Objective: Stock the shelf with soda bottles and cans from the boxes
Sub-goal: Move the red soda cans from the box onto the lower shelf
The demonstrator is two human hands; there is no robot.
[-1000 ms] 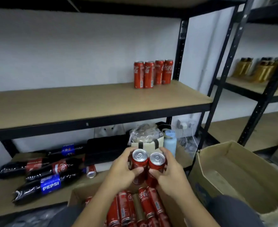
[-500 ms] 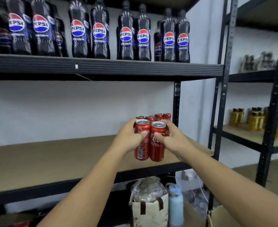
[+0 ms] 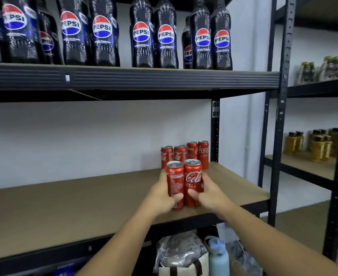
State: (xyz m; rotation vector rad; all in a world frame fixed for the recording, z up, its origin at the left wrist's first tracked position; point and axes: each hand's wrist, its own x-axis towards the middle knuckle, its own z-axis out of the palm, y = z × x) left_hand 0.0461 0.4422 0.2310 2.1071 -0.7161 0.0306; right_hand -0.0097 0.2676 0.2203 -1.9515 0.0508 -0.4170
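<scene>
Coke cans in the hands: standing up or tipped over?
Upright: both Coca-Cola cans show silver tops uppermost, gripped between the left hand and right hand.

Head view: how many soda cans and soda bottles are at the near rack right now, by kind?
Coca-Cola cans: 6 (4 standing on the middle shelf, 2 held, one in the left hand and one in the right hand)
Pepsi bottles: 10 on the upper shelf, the leftmost cut off by the frame edge
Total: 16
</scene>
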